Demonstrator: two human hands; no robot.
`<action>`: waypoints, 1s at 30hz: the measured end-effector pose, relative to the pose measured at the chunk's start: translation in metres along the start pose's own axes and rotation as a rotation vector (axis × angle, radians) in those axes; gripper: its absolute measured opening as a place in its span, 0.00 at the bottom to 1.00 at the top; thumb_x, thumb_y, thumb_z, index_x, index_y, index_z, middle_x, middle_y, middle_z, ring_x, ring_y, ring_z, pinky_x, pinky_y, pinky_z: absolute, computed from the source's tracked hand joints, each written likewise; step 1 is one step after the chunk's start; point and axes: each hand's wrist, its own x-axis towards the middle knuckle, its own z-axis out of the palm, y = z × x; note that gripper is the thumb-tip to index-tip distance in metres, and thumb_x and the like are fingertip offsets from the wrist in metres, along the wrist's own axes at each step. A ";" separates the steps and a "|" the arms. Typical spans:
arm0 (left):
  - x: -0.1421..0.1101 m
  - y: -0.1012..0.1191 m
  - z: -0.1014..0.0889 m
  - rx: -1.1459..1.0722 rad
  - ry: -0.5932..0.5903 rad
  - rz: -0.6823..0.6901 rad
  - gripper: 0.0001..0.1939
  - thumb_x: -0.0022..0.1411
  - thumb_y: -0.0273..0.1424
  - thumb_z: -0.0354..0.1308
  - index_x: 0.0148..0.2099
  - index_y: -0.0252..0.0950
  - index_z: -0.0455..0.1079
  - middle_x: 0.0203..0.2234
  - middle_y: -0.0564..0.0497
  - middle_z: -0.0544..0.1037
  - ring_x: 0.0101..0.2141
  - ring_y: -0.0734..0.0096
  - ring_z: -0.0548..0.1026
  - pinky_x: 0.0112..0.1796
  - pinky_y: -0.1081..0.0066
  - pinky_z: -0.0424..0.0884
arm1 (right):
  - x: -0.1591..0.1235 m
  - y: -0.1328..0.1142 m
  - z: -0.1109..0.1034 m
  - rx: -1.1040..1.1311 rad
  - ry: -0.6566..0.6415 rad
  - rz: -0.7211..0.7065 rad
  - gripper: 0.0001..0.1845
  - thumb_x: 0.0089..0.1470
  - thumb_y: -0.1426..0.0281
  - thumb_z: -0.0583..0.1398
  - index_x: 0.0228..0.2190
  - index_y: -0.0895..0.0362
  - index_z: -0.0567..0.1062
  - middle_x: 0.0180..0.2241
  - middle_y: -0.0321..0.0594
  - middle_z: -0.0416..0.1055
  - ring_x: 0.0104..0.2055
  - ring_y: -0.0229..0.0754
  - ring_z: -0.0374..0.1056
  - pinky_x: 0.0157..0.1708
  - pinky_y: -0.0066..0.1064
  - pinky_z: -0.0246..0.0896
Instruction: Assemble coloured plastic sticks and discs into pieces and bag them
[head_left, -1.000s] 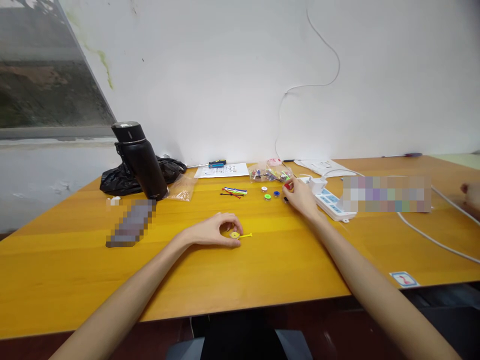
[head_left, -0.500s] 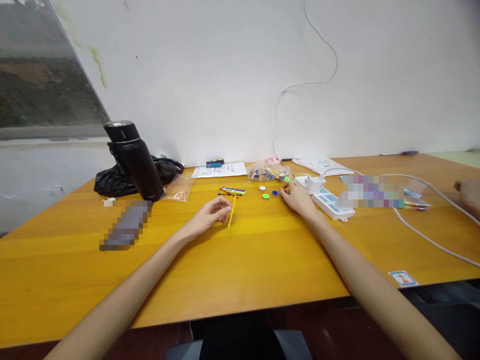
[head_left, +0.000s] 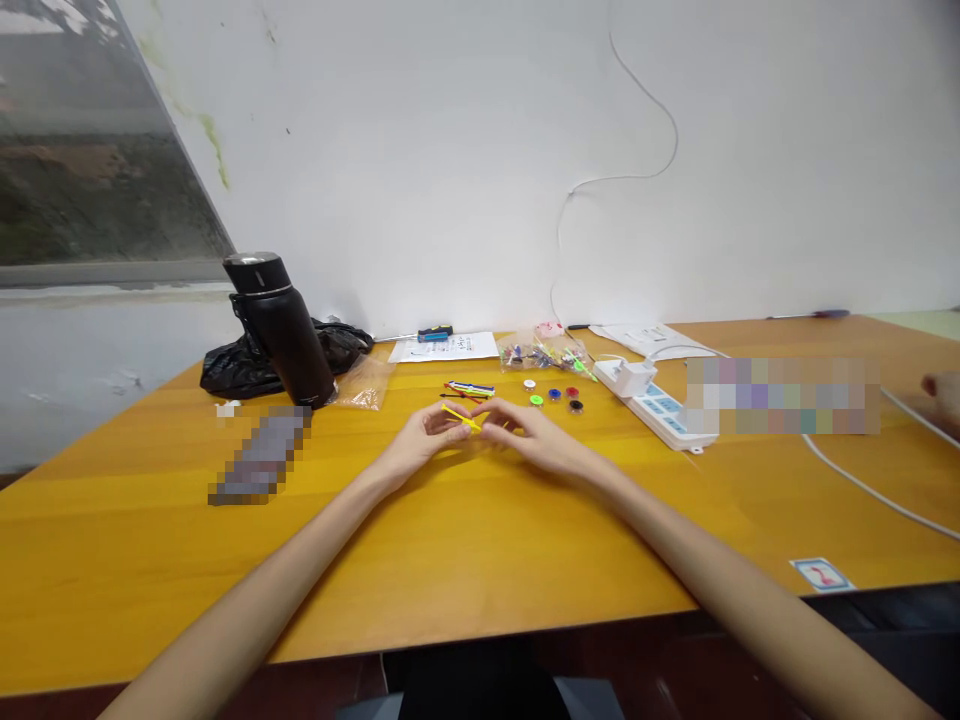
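Over the middle of the table my left hand (head_left: pixel 421 445) pinches a thin yellow plastic stick (head_left: pixel 460 416) between thumb and fingers. My right hand (head_left: pixel 536 436) is close against it, fingers bent and drawn together at the stick's right end; what lies between those fingertips is hidden. Just beyond the hands rests a small pile of coloured plastic sticks (head_left: pixel 469 389). To its right sit several small round pieces, among them a white one (head_left: pixel 529 385), a green one (head_left: pixel 536 400), a blue one (head_left: pixel 554 394), a red one (head_left: pixel 572 393) and a black one (head_left: pixel 575 406).
A clear bag of small coloured parts (head_left: pixel 541 353) lies behind. On the right is a white power strip (head_left: pixel 660 412) with cables. Leftward stand a black bottle (head_left: pixel 283 335), a black plastic bag (head_left: pixel 225 368) and a blurred flat object (head_left: pixel 262 455). Another person's hand (head_left: pixel 943 400) shows at the right edge.
My right hand has moved left from beside the round pieces to the yellow stick, uncovering the red and black pieces. The stick has turned from near upright to slanting across.
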 end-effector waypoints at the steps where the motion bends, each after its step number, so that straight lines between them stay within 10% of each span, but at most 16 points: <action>1: 0.000 0.000 -0.001 0.002 -0.013 0.003 0.16 0.58 0.40 0.67 0.43 0.36 0.71 0.41 0.47 0.77 0.41 0.66 0.77 0.45 0.65 0.71 | -0.001 -0.001 0.007 0.072 -0.044 -0.002 0.19 0.64 0.57 0.56 0.53 0.51 0.71 0.39 0.39 0.78 0.39 0.42 0.73 0.41 0.34 0.68; 17: -0.004 -0.003 0.007 -0.071 -0.213 -0.018 0.21 0.64 0.39 0.62 0.56 0.35 0.67 0.39 0.46 0.77 0.39 0.68 0.77 0.47 0.64 0.70 | 0.003 0.007 0.014 0.595 -0.206 0.100 0.28 0.61 0.58 0.62 0.59 0.55 0.67 0.36 0.42 0.79 0.39 0.40 0.74 0.47 0.35 0.65; 30: -0.005 0.005 0.009 0.015 -0.151 0.045 0.14 0.66 0.40 0.60 0.46 0.37 0.66 0.34 0.51 0.75 0.37 0.69 0.77 0.40 0.70 0.68 | 0.002 0.007 0.019 0.878 -0.215 0.142 0.20 0.58 0.64 0.66 0.49 0.53 0.68 0.36 0.37 0.75 0.35 0.34 0.68 0.42 0.28 0.59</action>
